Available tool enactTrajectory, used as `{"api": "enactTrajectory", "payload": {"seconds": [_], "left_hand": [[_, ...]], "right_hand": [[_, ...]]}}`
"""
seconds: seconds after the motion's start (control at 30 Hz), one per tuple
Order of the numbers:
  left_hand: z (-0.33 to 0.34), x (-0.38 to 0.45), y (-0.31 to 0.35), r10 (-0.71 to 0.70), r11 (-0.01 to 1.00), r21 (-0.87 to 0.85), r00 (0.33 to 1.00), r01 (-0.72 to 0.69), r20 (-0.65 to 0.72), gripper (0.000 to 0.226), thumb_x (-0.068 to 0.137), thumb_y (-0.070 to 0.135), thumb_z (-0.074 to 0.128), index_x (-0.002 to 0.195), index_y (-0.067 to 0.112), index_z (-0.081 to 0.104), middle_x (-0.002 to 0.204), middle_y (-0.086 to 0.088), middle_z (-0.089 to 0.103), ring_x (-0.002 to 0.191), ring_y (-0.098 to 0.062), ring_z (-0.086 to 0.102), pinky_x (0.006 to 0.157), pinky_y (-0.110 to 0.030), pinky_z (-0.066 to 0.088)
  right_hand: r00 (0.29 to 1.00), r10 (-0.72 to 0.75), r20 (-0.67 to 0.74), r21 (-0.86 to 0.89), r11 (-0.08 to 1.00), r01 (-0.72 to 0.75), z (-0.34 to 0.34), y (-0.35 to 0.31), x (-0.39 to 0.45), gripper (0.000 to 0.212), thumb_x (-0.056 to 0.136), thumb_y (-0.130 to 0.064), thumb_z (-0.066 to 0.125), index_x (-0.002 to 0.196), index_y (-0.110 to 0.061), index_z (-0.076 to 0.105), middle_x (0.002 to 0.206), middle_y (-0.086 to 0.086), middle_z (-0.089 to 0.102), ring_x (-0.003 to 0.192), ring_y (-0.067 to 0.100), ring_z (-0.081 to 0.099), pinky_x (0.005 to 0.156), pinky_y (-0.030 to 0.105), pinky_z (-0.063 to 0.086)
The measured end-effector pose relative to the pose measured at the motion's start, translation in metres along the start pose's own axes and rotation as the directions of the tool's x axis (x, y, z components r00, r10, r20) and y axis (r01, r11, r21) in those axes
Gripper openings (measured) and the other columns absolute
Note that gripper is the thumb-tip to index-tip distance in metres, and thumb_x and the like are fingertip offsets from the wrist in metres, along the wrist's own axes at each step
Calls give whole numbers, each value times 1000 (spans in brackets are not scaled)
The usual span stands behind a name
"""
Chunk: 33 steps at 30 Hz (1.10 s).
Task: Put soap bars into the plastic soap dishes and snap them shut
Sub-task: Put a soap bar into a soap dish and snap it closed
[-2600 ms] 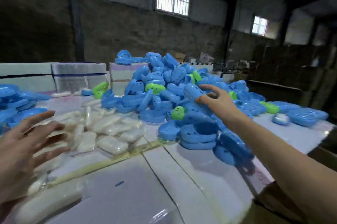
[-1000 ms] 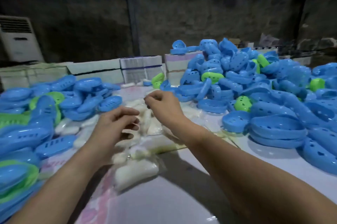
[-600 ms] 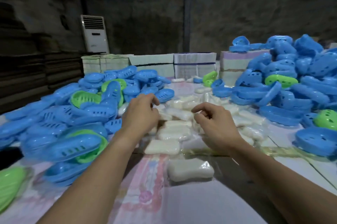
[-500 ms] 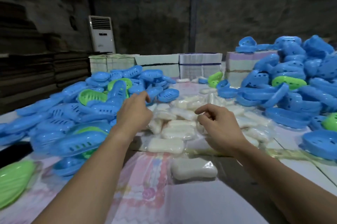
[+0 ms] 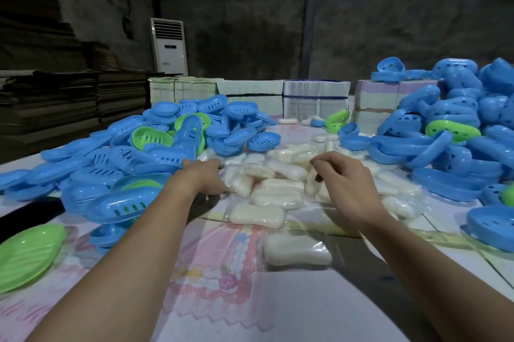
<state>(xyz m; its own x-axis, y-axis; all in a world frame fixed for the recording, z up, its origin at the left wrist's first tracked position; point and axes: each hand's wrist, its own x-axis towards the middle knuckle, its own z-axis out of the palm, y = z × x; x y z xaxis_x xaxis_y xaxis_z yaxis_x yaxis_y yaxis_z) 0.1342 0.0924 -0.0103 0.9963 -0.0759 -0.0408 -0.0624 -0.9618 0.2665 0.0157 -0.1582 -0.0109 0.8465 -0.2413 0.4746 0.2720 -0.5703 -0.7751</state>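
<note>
The long table (image 5: 278,314) with its pale floral plastic covering carried everything, and the heap of wrapped cream soap bars (image 5: 278,174) at its middle serves as the landmark here. Left of the heap lay a wide mound of blue and green slotted plastic soap dishes (image 5: 133,152); right of it rose a taller pile of blue dish halves (image 5: 459,124).

Compared with moments earlier, the view had swung left, away from the right-hand pile where the right hand had been reaching, and both hands had come in over the heap. That suggests a fresh bar was being picked, so no dish was being filled or snapped yet.

The left hand (image 5: 203,177) lay at the heap's left edge, fingers curled down onto the wrapped bars (whether it actually gripped one I cannot tell). The right hand (image 5: 345,180) hovered over the heap's right side, fingers loosely bent, apparently holding nothing. The hands were apart.
</note>
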Motion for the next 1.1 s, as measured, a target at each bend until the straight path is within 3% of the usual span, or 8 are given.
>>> {"api": "enactTrajectory", "payload": {"seconds": [0.2,0.37,0.47,0.63,0.73,0.87,1.0,1.1], "left_hand": [[-3,0,-4,-73,994,78,997,74,-18,62,76,38,70,134,26,50,128,-13,47,129,-36,32,86,-40,39],[-5,-1,-5,-75,997,-29,996,77,51,69,72,34,72,136,23,46,126,-9,56,113,-32,54,98,-43,50],[-8,-5,-8,-87,993,-84,993,81,-74,74,69,38,78,134,25,44,129,-11,55,119,-36,51,100,-48,49],[-16,-12,7,-34,957,-276,913,-87,-406,73,76,40,76,139,29,41,125,-7,52,114,-31,51,89,-43,46],[-17,-27,31,11,715,-610,877,-342,-480,58,79,32,77,128,36,45,116,6,55,97,-15,57,75,-31,44],[-7,-43,60,105,442,-735,844,-514,-527,54,83,26,78,125,38,47,109,17,54,89,3,59,66,-18,47],[2,-48,78,124,193,-880,900,-435,-418,50,89,24,75,131,36,50,115,5,56,108,-9,61,89,-33,57],[3,-53,84,138,-8,-963,953,-270,-269,39,94,27,64,128,43,53,123,2,60,110,-19,63,71,-33,58]], "right_hand": [[998,39,-54,-106,993,-45,-6,2,3,16,92,-32,53,91,-30,68,77,-9,67,77,6,60,65,25,45],[994,52,-94,-330,941,-81,-17,6,8,27,91,-30,54,115,-28,65,83,-12,61,90,16,57,76,37,48],[994,102,-34,-511,853,-105,-22,10,9,35,89,-34,54,123,-29,62,110,-1,64,118,29,46,95,48,44],[977,189,101,-701,710,-65,-20,16,11,63,81,-45,61,141,-34,43,135,2,56,128,31,33,96,45,35],[963,223,151,-777,629,-24,-15,22,12,77,79,-57,57,148,-33,31,137,3,54,131,31,31,97,48,32],[967,209,149,-858,514,21,-6,28,13,76,82,-75,38,145,-34,35,140,1,52,132,30,31,100,54,28],[975,196,103,-882,472,-1,4,26,14,59,82,-63,38,130,-31,50,129,2,55,128,31,35,100,56,27],[962,245,121,-890,455,-4,5,23,15,47,81,-49,39,120,-26,53,125,4,53,126,32,34,99,58,27]]}}
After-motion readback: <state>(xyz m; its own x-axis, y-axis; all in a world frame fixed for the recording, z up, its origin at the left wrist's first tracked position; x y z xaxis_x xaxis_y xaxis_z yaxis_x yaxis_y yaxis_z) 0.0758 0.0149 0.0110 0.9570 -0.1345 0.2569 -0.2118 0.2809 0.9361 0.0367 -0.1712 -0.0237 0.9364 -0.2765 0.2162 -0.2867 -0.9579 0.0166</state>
